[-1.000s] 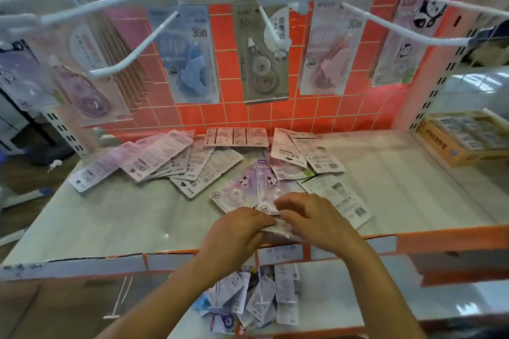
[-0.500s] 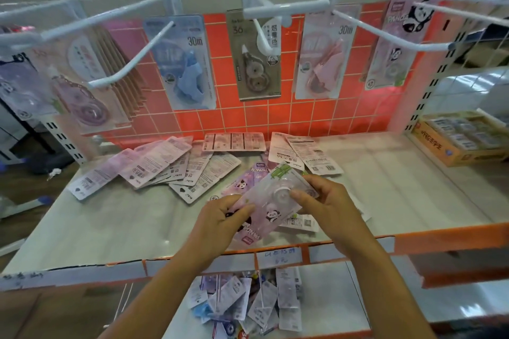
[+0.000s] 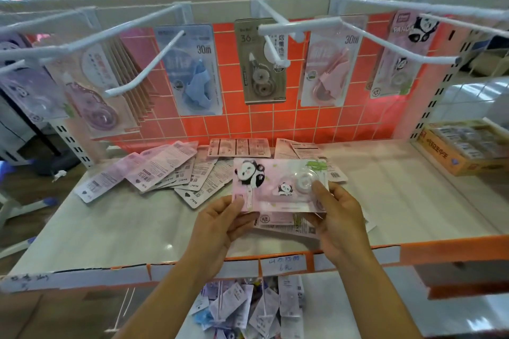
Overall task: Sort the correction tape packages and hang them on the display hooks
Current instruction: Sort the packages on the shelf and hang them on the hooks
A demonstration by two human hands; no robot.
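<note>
Both hands hold one pink panda pack (image 3: 275, 187) flat, picture side up, just above the shelf (image 3: 124, 228). The left hand (image 3: 220, 225) pinches its left end. The right hand (image 3: 338, 217) grips the right end, thumb on the clear bump. Held like this, I think, the picture is easy to match to one of the hooks (image 3: 413, 46). A twin pack (image 3: 396, 68) hangs up and right of the right hand. A pile (image 3: 165, 173) lies face down past the left hand.

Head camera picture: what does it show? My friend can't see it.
The left hand and right hand hold a pink panda package over a shelf scattered with face-down packages. Behind, other packages hang on white hooks against an orange grid wall.
</note>
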